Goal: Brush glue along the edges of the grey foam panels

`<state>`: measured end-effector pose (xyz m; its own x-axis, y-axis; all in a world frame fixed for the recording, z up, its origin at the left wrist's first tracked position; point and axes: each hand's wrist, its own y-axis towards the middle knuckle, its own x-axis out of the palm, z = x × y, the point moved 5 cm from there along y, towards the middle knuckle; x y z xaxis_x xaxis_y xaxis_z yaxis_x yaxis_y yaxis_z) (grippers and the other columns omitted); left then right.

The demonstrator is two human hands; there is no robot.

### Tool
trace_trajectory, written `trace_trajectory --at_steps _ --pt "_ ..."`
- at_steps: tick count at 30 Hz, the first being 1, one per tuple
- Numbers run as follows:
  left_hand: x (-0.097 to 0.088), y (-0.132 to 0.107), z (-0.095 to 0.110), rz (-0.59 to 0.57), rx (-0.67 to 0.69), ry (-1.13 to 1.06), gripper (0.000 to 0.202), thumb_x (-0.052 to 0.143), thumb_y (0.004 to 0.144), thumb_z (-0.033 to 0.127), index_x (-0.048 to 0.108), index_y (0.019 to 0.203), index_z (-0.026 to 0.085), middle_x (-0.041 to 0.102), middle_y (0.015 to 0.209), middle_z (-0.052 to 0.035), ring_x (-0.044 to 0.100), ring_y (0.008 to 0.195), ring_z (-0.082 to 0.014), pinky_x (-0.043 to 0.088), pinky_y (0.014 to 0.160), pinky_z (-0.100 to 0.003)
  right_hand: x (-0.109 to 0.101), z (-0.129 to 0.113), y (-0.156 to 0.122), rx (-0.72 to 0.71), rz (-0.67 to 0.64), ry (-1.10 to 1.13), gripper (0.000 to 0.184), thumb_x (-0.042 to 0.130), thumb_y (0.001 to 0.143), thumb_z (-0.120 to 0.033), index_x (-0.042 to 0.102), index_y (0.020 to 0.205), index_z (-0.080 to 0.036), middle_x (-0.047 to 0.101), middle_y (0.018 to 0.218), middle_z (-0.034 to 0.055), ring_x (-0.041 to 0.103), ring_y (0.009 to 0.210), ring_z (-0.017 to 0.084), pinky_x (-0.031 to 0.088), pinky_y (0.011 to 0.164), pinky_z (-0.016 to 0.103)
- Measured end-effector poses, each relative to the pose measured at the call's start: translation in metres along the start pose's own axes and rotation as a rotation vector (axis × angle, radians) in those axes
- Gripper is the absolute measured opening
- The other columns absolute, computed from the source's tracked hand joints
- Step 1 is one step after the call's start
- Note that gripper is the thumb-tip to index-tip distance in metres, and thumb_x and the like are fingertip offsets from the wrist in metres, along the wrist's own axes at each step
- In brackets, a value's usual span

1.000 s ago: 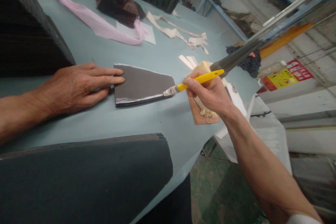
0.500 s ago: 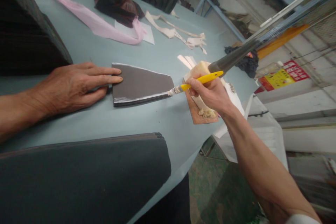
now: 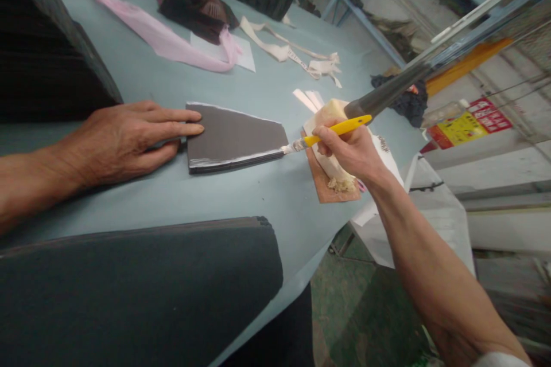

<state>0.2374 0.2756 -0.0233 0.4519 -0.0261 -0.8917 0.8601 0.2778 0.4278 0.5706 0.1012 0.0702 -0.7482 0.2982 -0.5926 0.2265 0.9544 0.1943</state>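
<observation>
My left hand (image 3: 129, 137) lies flat with its fingertips pressing the left end of a tapered dark grey fabric panel (image 3: 235, 140), which has a white-coated lower edge. My right hand (image 3: 348, 152) grips a yellow-handled brush (image 3: 338, 130), whose bristles touch the panel's lower right corner. Below that hand lies a brown leather-like board (image 3: 329, 190) bearing a cream block (image 3: 329, 120) and a crumbly lump of pale paste (image 3: 342, 184). My fingers hide part of the block.
The pale blue table covering (image 3: 258, 200) holds a dark grey stack (image 3: 129, 292) at the front, pink ribbon (image 3: 150, 34), dark brown pieces (image 3: 193, 3) and cream strips (image 3: 293, 51). A long dark rod (image 3: 387, 89) crosses above the right side. The table's edge drops to a green floor (image 3: 344, 309).
The brush tip has moved right along the panel's lower edge to its corner. My right hand has shifted slightly with it, while my left hand stays on the panel.
</observation>
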Motion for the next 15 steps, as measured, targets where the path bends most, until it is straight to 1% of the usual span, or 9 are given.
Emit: trace_trajectory --at_steps 4,7,9,13,15 --pt "0.000 0.000 -0.001 -0.005 -0.025 -0.019 0.059 0.034 0.113 0.051 0.071 0.155 0.033 0.072 0.158 0.0013 0.073 0.122 -0.0308 0.058 0.103 -0.049 -0.015 0.007 -0.002 0.018 0.062 -0.015 0.061 0.085 0.085 -0.081 0.072 0.081 -0.021 0.062 0.059 -0.0040 0.053 0.054 0.008 0.041 0.052 0.026" --pt "0.000 0.000 -0.001 -0.021 -0.042 -0.016 0.059 0.033 0.112 0.051 0.072 0.154 0.033 0.072 0.159 0.0016 0.073 0.122 -0.0314 0.060 0.103 -0.051 -0.017 0.003 -0.006 0.020 0.113 -0.003 0.060 0.086 0.084 -0.080 0.073 0.084 -0.022 0.063 0.059 -0.0039 0.055 0.054 0.009 0.042 0.052 0.026" --pt "-0.001 0.000 -0.001 -0.026 -0.043 -0.026 0.058 0.034 0.112 0.049 0.073 0.153 0.033 0.071 0.160 0.0008 0.074 0.121 -0.0322 0.060 0.104 -0.052 -0.012 -0.004 -0.010 0.006 0.127 0.010 0.059 0.086 0.085 -0.079 0.072 0.082 -0.022 0.063 0.059 -0.0040 0.054 0.054 0.010 0.043 0.052 0.027" --pt "-0.003 0.001 -0.001 -0.054 -0.061 -0.077 0.054 0.044 0.108 0.044 0.071 0.155 0.041 0.070 0.162 0.0028 0.075 0.124 -0.0326 0.061 0.108 -0.051 0.004 -0.024 -0.020 -0.026 0.121 0.050 0.053 0.085 0.089 -0.075 0.073 0.082 -0.024 0.063 0.060 -0.0037 0.055 0.055 0.011 0.044 0.054 0.028" --pt "-0.004 0.002 0.000 -0.068 -0.066 -0.094 0.054 0.046 0.107 0.043 0.071 0.155 0.041 0.069 0.163 0.0020 0.075 0.124 -0.0337 0.061 0.110 -0.053 0.012 -0.035 -0.025 -0.041 0.119 0.068 0.051 0.085 0.091 -0.073 0.075 0.084 -0.024 0.063 0.061 -0.0031 0.055 0.056 0.012 0.045 0.055 0.030"
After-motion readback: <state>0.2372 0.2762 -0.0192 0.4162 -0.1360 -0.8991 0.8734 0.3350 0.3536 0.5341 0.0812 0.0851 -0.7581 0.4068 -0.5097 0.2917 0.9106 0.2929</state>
